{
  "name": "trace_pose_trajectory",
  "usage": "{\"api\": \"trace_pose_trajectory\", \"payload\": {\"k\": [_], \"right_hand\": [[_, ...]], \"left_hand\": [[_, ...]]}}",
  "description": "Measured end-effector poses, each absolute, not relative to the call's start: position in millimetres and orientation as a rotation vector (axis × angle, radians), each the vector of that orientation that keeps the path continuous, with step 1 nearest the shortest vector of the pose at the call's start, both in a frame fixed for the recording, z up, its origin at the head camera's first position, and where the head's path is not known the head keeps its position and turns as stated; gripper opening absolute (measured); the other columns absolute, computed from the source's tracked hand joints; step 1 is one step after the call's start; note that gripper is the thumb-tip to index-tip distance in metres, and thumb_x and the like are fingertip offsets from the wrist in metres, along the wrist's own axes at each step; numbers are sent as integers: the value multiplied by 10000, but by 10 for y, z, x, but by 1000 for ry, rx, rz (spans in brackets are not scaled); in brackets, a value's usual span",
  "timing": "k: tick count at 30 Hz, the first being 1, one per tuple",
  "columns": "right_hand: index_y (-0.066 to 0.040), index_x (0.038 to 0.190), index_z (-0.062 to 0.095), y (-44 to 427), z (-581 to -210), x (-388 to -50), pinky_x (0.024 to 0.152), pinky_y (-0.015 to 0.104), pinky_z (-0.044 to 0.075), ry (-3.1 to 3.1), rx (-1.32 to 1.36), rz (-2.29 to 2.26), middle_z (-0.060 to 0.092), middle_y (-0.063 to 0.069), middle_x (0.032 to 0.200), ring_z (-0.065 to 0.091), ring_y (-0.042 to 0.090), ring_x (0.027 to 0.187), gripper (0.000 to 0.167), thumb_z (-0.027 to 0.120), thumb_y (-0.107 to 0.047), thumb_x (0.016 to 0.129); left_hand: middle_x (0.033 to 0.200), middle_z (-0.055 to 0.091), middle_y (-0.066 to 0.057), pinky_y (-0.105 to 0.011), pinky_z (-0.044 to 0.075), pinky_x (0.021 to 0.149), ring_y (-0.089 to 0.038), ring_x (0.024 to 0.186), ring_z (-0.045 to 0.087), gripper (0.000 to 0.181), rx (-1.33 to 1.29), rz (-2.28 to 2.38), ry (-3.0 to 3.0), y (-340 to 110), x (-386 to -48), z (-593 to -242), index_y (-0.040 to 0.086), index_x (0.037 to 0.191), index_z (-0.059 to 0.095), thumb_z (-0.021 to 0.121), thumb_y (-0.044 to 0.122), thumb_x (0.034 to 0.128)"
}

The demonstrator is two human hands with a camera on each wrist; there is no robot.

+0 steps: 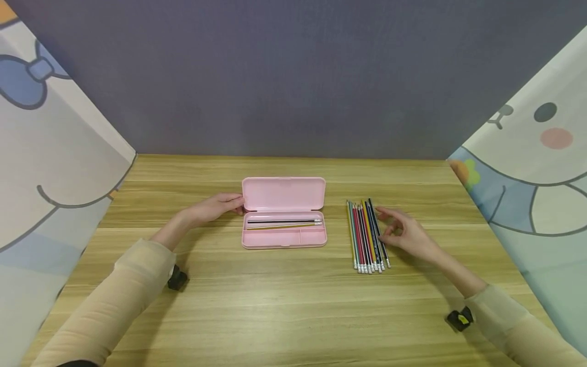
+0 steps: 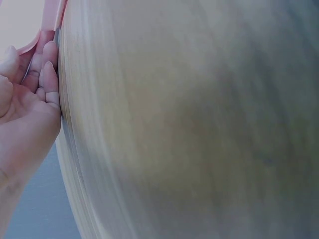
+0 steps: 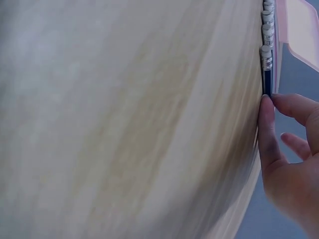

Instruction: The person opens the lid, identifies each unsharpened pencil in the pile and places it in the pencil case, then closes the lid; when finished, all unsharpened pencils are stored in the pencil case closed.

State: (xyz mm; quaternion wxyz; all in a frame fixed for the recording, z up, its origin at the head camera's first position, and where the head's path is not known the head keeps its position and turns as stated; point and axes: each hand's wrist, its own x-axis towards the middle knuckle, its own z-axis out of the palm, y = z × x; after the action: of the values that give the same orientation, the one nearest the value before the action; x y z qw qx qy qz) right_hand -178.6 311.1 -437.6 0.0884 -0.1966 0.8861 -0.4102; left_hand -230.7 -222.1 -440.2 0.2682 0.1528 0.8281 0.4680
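An opened pink pencil case (image 1: 275,237) lies on the table. Two pencils (image 1: 283,226), one dark and one yellow, lie in its long back compartment. My left hand (image 1: 220,205) holds the left edge of the raised lid (image 1: 284,193). In the left wrist view, the thumb is in front of the lid and fingers (image 2: 51,82) are behind it. To the right of the case, a row of several pencils (image 1: 362,237) has its white erasers toward me. My right hand (image 1: 405,236) pinches the outermost dark blue pencil (image 3: 267,82) between thumb and index fingertip.
The wooden table (image 1: 284,306) meets a grey panel (image 1: 293,81) at the back. Cartoon-printed sheets (image 1: 59,153) stand at both sides. The case's front part has two compartments divided by a small wall (image 1: 300,236).
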Motion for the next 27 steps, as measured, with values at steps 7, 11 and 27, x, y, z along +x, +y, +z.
{"api": "trace_pose_trajectory", "payload": {"k": [7,11,27], "right_hand": [[56,1494,447,3063,-4272,-1801,724,192,551,2735,-492,-1010,612,294,1305,656,53,825,790,826,17,803],[49,1488,462,3033,-4236,-1817,742,189,535,2754,-425,-947,621,281,1313,668,75,833,786,838,-14,800],[47,1489,464,2959,-4166,-1833,973,605,523,2760,-329,-842,649,263,1309,697,115,817,817,865,-64,786]], "left_hand": [[1190,651,-106,-542,372,1198,-287,1241,578,433,404,1268,2234,-2221,-2305,-4405,52,1216,629,407,410,1117],[1195,656,-94,-547,367,1205,-287,1259,581,430,397,1271,2233,-2215,-2307,-4409,56,1230,629,412,409,1116],[1251,649,-155,-569,342,1224,-350,1315,564,444,389,1264,2236,-2216,-2292,-4393,27,1262,609,408,396,1119]]}}
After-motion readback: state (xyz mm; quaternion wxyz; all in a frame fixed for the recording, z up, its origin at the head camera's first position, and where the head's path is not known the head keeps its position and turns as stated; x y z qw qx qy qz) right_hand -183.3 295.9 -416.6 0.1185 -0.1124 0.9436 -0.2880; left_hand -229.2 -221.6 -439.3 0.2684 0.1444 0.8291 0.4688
